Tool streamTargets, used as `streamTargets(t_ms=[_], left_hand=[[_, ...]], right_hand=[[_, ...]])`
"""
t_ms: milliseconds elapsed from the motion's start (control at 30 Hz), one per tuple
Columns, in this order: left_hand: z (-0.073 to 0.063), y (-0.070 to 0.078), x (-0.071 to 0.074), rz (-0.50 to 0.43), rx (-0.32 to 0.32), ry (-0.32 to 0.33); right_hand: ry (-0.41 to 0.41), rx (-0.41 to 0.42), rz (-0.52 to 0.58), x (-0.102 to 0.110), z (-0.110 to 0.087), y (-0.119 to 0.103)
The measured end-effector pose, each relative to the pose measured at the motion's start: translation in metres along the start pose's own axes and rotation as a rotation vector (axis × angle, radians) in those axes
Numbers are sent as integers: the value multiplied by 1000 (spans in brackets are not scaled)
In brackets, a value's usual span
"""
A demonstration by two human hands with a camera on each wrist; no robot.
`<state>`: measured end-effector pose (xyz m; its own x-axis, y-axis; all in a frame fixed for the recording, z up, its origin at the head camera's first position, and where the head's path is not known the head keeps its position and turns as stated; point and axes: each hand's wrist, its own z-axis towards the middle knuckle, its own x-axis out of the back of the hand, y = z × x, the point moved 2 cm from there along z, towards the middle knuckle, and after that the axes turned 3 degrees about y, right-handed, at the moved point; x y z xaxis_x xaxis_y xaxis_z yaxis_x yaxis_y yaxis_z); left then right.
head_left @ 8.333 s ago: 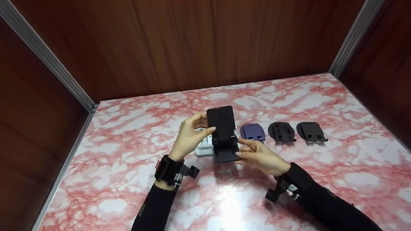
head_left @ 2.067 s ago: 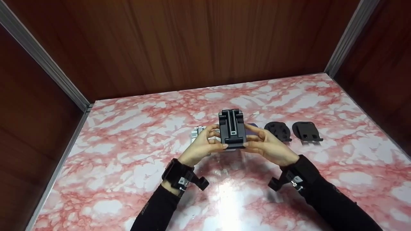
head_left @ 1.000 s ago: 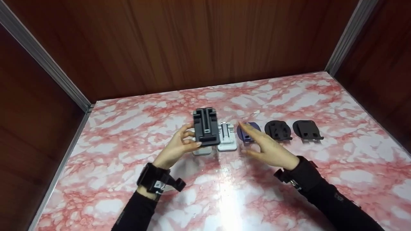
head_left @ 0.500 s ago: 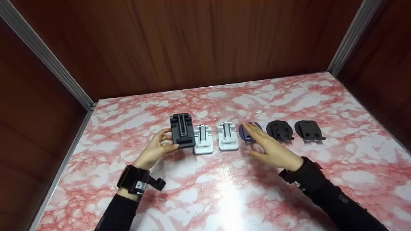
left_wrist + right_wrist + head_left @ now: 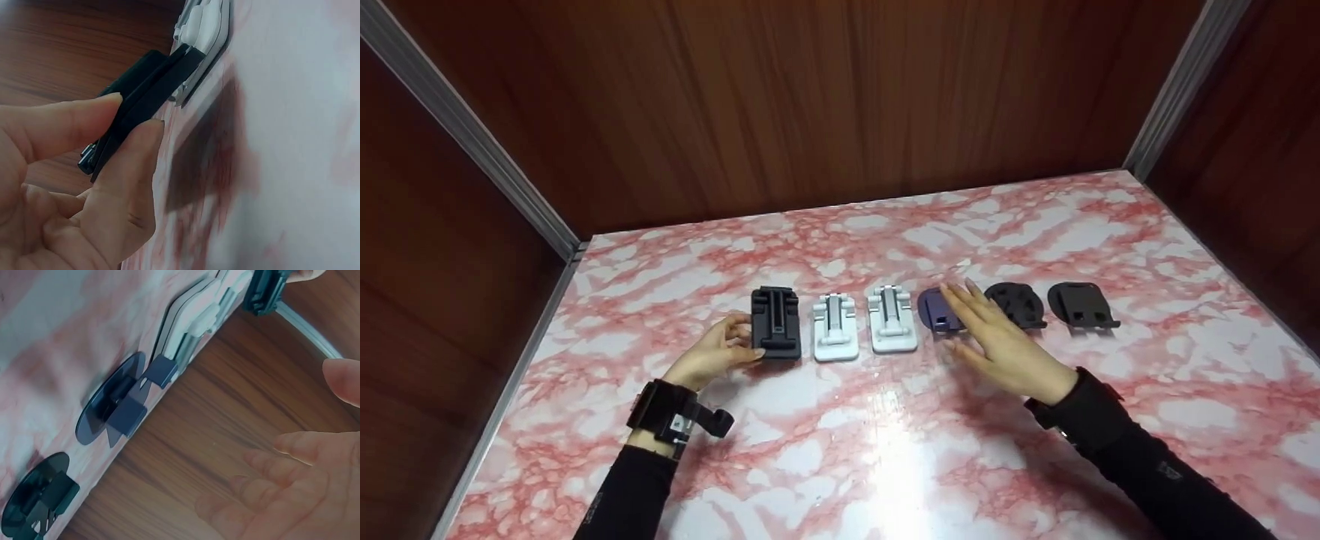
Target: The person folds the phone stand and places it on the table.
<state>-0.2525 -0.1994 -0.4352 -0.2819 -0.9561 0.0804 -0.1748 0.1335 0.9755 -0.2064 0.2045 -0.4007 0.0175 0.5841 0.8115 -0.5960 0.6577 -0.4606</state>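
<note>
My left hand (image 5: 711, 357) pinches a folded black phone stand (image 5: 776, 346) by its left edge, thumb on one face and fingers on the other. In the left wrist view this stand (image 5: 154, 90) is tilted just above the table, with its shadow below. To its right in the head view lie two folded white phone stands (image 5: 835, 346) side by side. Fingers outstretched, my right hand (image 5: 1012, 356) holds nothing. It hovers over the purple phone stand (image 5: 931, 309) and partly covers it in the head view. The right wrist view shows the hand (image 5: 298, 489) apart from the stands.
Further right in the same row are a round black phone stand (image 5: 1014, 300) with cut-outs and another dark phone stand (image 5: 1081, 304). The marbled red-and-white table (image 5: 675, 465) is bounded by brown wood-grain panels (image 5: 840, 112) at the back and both sides.
The black stand was unfolded at first, then folded in both hands. My right hand let go; my left hand carried the stand leftward past the white stands and lowered it beside them.
</note>
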Motion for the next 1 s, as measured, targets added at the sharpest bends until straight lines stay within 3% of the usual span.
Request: streamTargets(t_ms=[233, 433, 533, 700, 900, 1000], left_hand=[[6, -7, 1, 1, 71, 0], [8, -10, 3, 72, 93, -13], [8, -9, 3, 151, 66, -6], [4, -4, 1, 372, -1, 33], [-3, 3, -2, 537, 6, 102], [-6, 5, -4, 654, -54, 147]], right_hand=[[-5, -15, -79, -3, -1, 1], [-15, -36, -116, -3, -3, 3], [-9, -32, -170, -3, -5, 5], [0, -47, -252, -3, -6, 10], [-6, -56, -286, -3, -8, 14], [-15, -56, -291, -3, -9, 15]])
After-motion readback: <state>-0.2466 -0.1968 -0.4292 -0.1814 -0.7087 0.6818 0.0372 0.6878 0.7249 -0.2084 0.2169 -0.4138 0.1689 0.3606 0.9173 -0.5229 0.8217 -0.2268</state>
